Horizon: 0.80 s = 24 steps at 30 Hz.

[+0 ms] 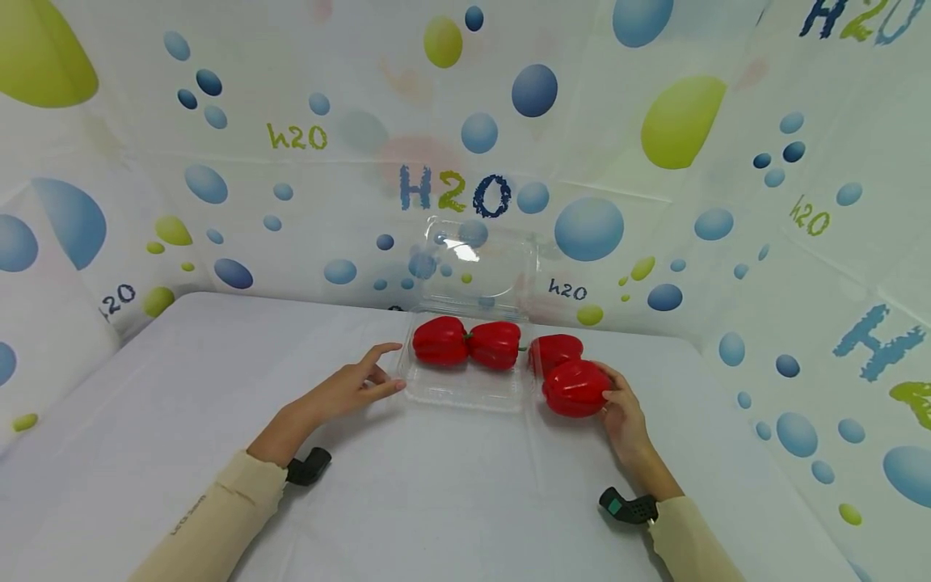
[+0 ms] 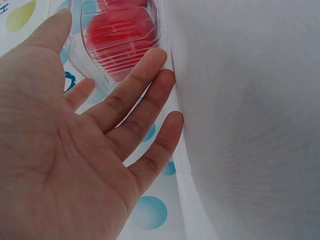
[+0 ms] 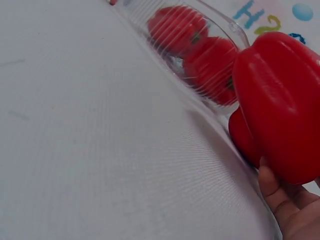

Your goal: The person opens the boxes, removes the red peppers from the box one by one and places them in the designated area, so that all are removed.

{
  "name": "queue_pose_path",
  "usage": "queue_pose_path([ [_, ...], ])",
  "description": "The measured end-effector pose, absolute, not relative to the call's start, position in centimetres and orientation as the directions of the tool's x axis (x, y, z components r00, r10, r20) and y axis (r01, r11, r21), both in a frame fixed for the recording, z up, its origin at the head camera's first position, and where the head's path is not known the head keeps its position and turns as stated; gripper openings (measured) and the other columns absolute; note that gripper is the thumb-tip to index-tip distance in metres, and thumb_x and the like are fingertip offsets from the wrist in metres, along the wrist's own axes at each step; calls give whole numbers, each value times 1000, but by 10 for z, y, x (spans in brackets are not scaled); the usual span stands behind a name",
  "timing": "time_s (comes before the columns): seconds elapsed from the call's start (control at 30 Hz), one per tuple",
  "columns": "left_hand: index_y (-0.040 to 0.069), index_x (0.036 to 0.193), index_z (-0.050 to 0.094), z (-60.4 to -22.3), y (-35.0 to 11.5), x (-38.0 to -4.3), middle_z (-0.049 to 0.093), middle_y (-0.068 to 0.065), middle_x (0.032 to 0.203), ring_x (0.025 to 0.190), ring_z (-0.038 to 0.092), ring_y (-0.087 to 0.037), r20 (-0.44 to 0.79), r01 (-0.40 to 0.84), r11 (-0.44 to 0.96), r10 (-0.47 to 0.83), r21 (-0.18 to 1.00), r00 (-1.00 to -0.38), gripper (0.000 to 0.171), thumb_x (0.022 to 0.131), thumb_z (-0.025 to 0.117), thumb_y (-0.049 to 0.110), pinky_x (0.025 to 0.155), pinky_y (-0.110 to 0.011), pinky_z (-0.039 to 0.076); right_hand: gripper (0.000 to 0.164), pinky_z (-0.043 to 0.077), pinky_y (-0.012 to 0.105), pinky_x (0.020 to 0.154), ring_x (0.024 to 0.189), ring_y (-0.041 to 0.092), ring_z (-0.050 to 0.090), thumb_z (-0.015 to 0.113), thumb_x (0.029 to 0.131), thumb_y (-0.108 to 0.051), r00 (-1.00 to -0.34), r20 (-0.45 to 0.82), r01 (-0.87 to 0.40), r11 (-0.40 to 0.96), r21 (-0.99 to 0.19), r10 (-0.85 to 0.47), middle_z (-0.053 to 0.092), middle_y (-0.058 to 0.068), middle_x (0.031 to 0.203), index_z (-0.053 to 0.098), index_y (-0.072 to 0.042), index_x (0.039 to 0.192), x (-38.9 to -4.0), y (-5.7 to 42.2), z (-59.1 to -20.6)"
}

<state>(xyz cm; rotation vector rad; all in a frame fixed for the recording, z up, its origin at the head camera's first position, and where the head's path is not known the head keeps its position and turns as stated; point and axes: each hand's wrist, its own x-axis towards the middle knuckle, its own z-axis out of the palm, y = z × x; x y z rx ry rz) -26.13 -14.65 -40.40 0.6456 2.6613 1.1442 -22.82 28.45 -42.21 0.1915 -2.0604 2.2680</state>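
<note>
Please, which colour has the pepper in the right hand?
The pepper is shiny red, best seen in the right wrist view.

We see passable room across the flat white-cloth tabletop (image 1: 451,493) between the forearms, up to the clear plastic rectangular container (image 1: 465,402). Its front half is reachable from above; two glossy red bell peppers (image 1: 440,341) fill the back, raised clear lid (image 1: 502,275) behind. Left grip (image 1: 352,386) crowds the left wall; right grip (image 1: 621,412), its red lobed pepper (image 1: 575,390) and another behind (image 1: 558,347) obstruct the right.
</note>
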Motion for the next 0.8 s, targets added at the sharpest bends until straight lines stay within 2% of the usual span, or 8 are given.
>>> queue_pose_path([
  [0.13,18,151,22,-404,-147,-260,64,-6,111,100,60,-22,4,309,613,447,727,-894,71,96,60,42,87,-44,52,45,48,21,90,115,12,47,32,94,-10,-993,105,-100,-101,-990,-46,45,-8,131,36,-13,138,-230,286,-422],
  [0.3,19,151,22,-403,-147,-260,63,-7,111,99,60,-22,-6,297,619,439,727,-899,70,96,60,41,85,-42,52,47,49,21,90,115,13,46,34,95,-11,-996,68,-64,-90,-994,-49,42,-5,133,33,-11,141,-230,286,-421],
  [0.57,18,151,22,-403,-144,-260,63,-8,111,98,60,-22,-2,308,622,446,720,-895,69,97,59,39,85,-42,53,46,49,19,90,112,9,51,34,95,-9,-996,76,-70,-108,-992,-50,45,-6,132,34,-10,141,-231,289,-421],
  [0.8,18,151,21,-402,-145,-260,63,-8,112,99,60,-23,-4,306,624,444,719,-896,69,97,59,40,86,-43,52,52,47,16,90,110,8,50,36,96,-8,-995,70,-65,-72,-995,-71,39,-1,134,25,-2,146,-234,289,-421],
])
